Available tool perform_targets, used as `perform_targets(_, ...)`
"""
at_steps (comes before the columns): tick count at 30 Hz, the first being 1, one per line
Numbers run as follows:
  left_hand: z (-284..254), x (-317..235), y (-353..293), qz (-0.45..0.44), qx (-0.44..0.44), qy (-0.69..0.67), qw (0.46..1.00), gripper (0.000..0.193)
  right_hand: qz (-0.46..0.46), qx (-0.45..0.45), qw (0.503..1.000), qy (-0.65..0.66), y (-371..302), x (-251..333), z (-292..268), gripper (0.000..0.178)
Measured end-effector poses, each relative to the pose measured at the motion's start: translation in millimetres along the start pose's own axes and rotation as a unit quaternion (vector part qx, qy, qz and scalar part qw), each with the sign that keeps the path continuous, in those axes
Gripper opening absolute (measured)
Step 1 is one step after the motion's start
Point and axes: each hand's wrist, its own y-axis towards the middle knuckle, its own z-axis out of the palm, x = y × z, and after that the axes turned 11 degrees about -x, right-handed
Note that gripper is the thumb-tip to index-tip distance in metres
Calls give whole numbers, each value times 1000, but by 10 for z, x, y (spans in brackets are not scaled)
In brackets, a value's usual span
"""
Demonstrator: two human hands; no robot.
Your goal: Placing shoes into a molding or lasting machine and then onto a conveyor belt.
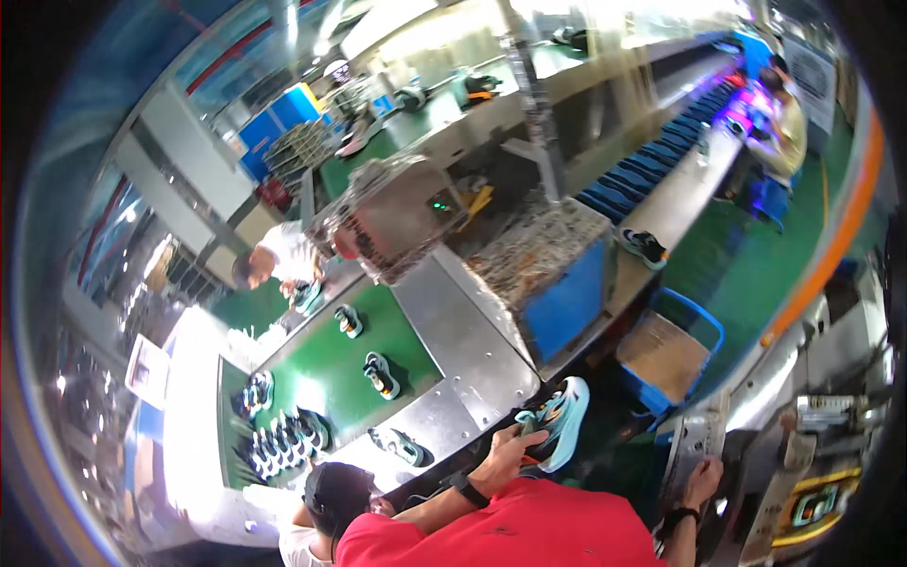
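My left hand, with a dark watch on its wrist, is closed round a light blue and white sneaker with orange and black parts. The shoe is tilted, its pale sole side turned to the right, past the corner of the metal-edged table. My right hand, with a dark band at the wrist, is beside a metal machine part on the right. Its fingers look curled, and what they hold, if anything, is hidden.
Several sneakers stand on the green-topped table, with one sneaker near its edge. A person in a dark cap is close on my left. A blue-framed chair stands ahead right; a conveyor with dark pieces runs beyond.
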Motion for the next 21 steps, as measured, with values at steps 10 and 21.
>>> perform_targets(10, -1640, -454, 1356, 26, -207, -146, 967, 29, -123, 24, 944, 305, 2352, 3508, 238, 14)
perform_targets(21, -3778, -1751, 3724, 139, -386, -179, 894, 32, -746, -2, 650, 143, 3048, 9070, 1587, 52)
